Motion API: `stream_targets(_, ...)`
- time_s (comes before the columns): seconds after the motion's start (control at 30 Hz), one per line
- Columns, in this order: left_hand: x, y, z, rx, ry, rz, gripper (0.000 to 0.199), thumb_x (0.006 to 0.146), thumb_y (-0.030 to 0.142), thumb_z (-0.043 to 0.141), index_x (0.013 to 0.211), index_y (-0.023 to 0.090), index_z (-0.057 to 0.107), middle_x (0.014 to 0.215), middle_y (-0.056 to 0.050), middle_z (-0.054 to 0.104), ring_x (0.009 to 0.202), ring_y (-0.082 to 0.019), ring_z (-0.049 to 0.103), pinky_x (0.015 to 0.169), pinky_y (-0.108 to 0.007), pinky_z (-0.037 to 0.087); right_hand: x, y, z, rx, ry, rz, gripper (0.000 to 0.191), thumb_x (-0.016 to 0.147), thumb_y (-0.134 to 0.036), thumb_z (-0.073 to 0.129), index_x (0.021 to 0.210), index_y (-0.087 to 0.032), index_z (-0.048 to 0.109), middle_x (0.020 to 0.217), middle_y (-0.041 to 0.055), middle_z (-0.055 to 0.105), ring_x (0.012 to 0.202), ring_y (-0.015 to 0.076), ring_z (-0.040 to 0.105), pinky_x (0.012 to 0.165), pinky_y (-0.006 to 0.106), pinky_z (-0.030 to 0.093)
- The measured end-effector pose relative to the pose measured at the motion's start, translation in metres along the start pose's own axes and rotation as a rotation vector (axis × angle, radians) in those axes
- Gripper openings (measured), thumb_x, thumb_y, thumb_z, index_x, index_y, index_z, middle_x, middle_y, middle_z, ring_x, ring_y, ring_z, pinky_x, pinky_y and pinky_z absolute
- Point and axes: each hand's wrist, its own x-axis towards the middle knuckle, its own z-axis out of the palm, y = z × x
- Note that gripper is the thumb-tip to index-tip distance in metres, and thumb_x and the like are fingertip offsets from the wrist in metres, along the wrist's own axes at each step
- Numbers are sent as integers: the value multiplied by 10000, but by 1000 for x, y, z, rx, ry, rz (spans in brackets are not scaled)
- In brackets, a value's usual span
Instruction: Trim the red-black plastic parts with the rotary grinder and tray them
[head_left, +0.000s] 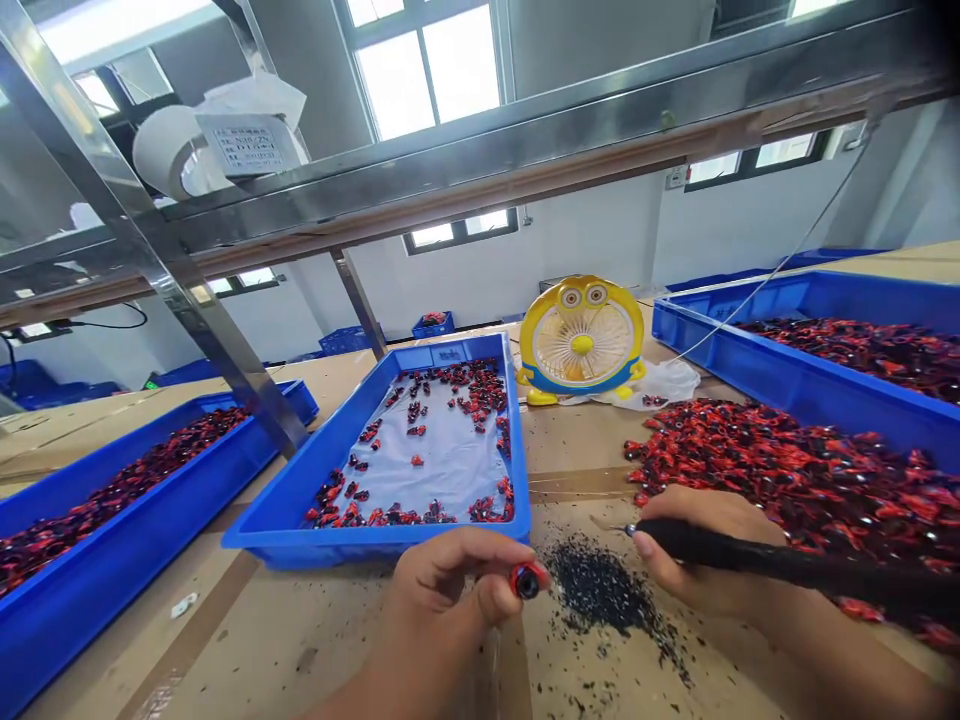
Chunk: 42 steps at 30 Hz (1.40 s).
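Between thumb and fingertips, my left hand (461,590) pinches a small red and black part (526,581), its round dark end facing me. My right hand (712,560) is closed round a black-handled trimming knife (705,545); the thin, pale tip (606,524) points left and stands apart from the part. Below and between the hands lies a scatter of black shavings (600,590) on the cardboard-covered table (285,640). Beside my right hand spreads a heap of similar red and black parts (787,470). A blue tray (375,545) with a pale liner holds more of them, just beyond my left hand.
Another blue tray (150,545) of parts stands at the left, and a third blue tray (750,350) at the back right. A yellow fan (581,345) stands behind the heap. A metal shelf rail (480,150) crosses above, its post (225,340) coming down between trays.
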Motion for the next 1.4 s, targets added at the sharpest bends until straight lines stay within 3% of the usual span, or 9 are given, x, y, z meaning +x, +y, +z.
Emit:
stream_targets(0.13, 1, 1, 6, 78, 84, 15, 362, 756, 623, 989, 874, 286, 931, 836, -50, 888, 787, -149, 777, 746, -183, 583, 0, 1, -4, 47, 30, 49, 262, 1095, -428, 675, 1031, -174, 696, 875, -9, 692, 696, 113, 651, 655, 264, 601)
stream_targets(0.43, 5, 8, 19, 25, 13, 30, 331, 807, 606, 961, 899, 291, 921, 841, -49, 890, 815, -169, 821, 795, -209, 632, 10, -4, -9, 117, 126, 237, 239, 1087, -407, 696, 1063, -169, 704, 913, 1, 713, 721, 118, 673, 675, 272, 623)
stream_targets(0.9, 32, 13, 18, 118, 35, 53, 390, 776, 633, 972, 890, 263, 927, 809, -76, 874, 788, -192, 799, 735, -223, 621, 22, 5, -11, -24, 259, 311, 270, 1077, -425, 708, 1184, -176, 716, 1068, 45, 750, 896, 173, 736, 839, 372, 665)
stream_targets(1.23, 40, 11, 39, 51, 15, 56, 339, 729, 562, 1028, 814, 260, 902, 768, -46, 836, 717, -145, 727, 691, -197, 594, 28, 5, -17, -10, 273, 309, 269, 1076, -377, 720, 1273, -195, 727, 1204, 74, 772, 1013, 200, 767, 926, 414, 679)
stream_targets(1.3, 40, 10, 42, 2, 56, 38, 325, 712, 531, 1046, 854, 275, 904, 787, -34, 836, 742, -145, 739, 697, -191, 599, 29, 1, -18, 4, 276, 308, 257, 1073, -371, 725, 1255, -189, 735, 1175, 67, 779, 987, 192, 771, 915, 407, 683)
stream_targets(1.4, 35, 7, 41, 26, 107, 16, 426, 726, 528, 1037, 1078, 316, 927, 880, -51, 861, 817, -181, 773, 750, -241, 639, 31, -8, -20, 12, 301, 314, 242, 1064, -369, 743, 1214, -180, 750, 1115, 57, 793, 932, 178, 779, 868, 382, 691)
